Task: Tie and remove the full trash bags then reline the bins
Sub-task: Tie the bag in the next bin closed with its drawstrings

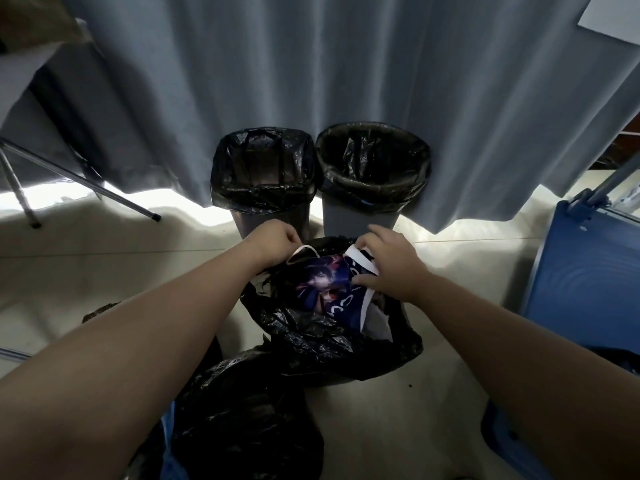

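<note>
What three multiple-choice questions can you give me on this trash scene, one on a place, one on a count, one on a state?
1. Where do the bins stand? A on a table; B on the floor in front of the curtain; C on a chair.
2. How many bins show? A one; B two; C four.
3. The black bag in front of the bins is: A tied shut; B inside a bin; C open.

Answers: B, the curtain hangs right behind them; B, two stand side by side; C, its mouth gapes, and the left hand and right hand grip the printed packaging in it.
</note>
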Demonstrator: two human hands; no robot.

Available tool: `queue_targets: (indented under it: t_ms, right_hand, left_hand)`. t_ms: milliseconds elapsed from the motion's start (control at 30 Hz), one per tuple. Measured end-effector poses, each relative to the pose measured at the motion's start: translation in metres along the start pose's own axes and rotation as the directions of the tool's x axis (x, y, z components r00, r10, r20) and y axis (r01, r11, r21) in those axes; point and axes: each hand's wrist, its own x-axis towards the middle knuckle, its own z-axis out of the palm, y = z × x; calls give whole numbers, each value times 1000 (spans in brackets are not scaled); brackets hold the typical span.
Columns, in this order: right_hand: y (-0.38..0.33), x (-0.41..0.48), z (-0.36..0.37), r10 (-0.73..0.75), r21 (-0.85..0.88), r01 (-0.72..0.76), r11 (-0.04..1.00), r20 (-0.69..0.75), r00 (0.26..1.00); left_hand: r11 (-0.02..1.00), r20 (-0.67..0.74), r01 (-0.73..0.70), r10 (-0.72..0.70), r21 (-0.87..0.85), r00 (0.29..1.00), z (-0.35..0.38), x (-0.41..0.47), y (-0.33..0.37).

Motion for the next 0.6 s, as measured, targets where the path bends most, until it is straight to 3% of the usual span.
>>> queue_targets:
  t_ms: [100,200,267,333,400,467,533,600]
  right_hand:
    - [2,-2,2,35,40,-36,999,9,999]
    - [-4,-3,2,-6,-56,8,998,34,999]
    - [-10,-2,1,-45,-128,49,991,34,998]
    - [-16,1,0,-46,-119,44,992,-13,999]
    - [-22,5,-2,-23,-78,17,997,-70,997]
    - [-25,8,-2,-10,-74,3,997,-94,995]
    - [-28,10,0,-6,-80,-1,997,-78,997]
    - [-26,11,1,6,-83,-10,996,-41,999]
  left_hand:
    - [989,-140,-25,5,-147,990,3,3,6]
    - [978,-198,-110,74,-179,977,11,2,12]
    - [975,-186,-132,98,-180,978,16,1,15]
    - [973,-88,-87,70,-212,994,15,2,17]
    - [996,75,-48,53,-71,996,6,0,21]
    - [985,184,-104,77,139,980,-1,-1,23]
    - [951,171,-175,133,254,976,-2,-1,23]
    - [945,35,-226,224,237,974,1,0,21]
